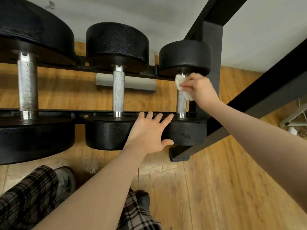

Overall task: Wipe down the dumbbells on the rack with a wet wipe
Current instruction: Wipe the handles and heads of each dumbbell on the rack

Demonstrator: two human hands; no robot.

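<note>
Wooden floor shows beneath the black rack [103, 112]. At right of centre, the right hand [201, 89] pinches the wet wipe [180, 82] against the smallest dumbbell [181, 103]'s handle; the left hand [147, 135], fingers spread, braces its near head. Two larger dumbbells [118, 90] at left probably still await wiping.

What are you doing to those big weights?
A person is cleaning the dumbbells on a rack. The right hand pinches a white wet wipe against the metal handle of the smallest dumbbell, near its far head. The left hand lies flat, fingers spread, over the near heads of that dumbbell and the middle dumbbell. The biggest dumbbell sits untouched on the left.
</note>
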